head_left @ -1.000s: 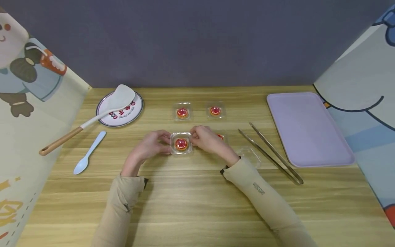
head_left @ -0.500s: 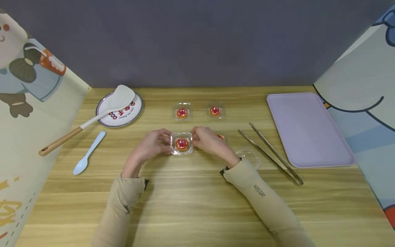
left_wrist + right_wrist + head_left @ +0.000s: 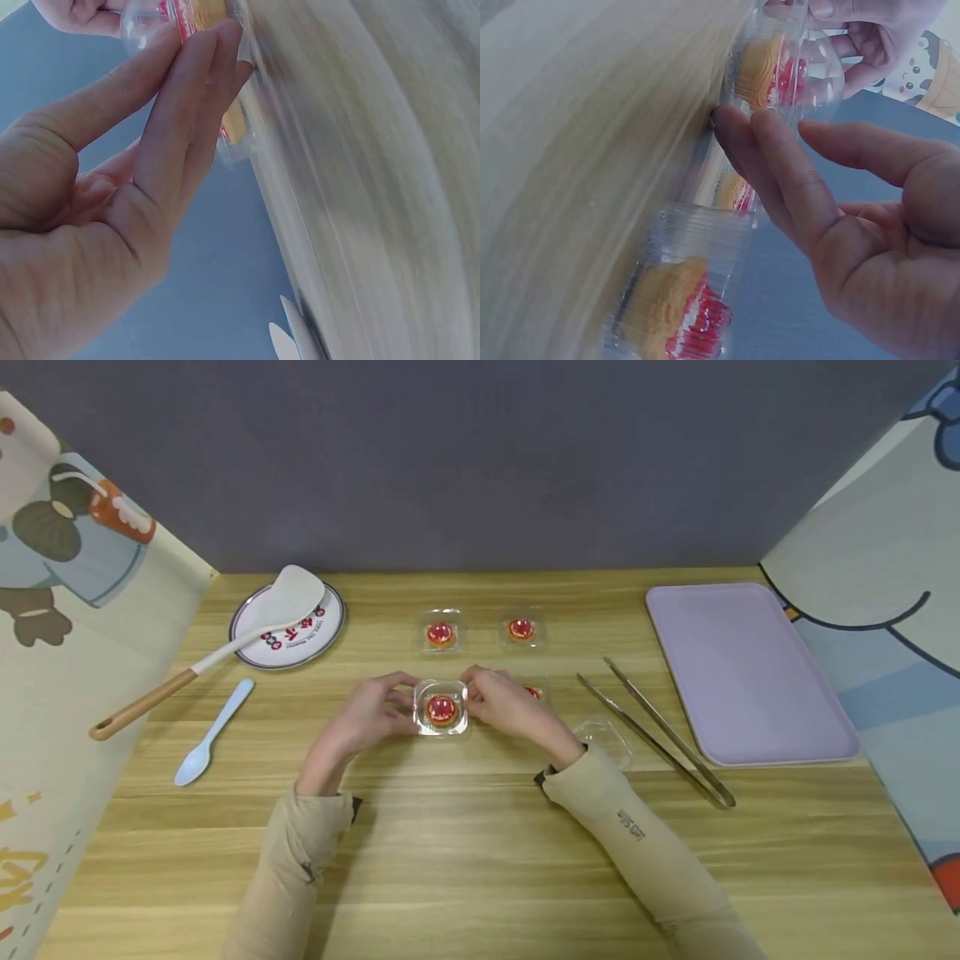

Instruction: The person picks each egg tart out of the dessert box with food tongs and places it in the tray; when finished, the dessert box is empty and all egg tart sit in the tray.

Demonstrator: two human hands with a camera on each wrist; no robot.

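Clear tart box [image 3: 441, 709] with red tart sits on table [image 3: 465, 852], between fingertips of both hands. Left hand [image 3: 365, 714] pinches its left edge, right hand [image 3: 504, 700] its right edge; fingers nearly straight, tips pressing.

Risk, judged: uneven squeeze could pop lid or skid light box; right wrist may knock box behind it.

Count: tart boxes 4 (one half hidden behind right hand), empty clear lid 1, tongs 1, tray 1, plate 1, spatula 1, spoon 1.
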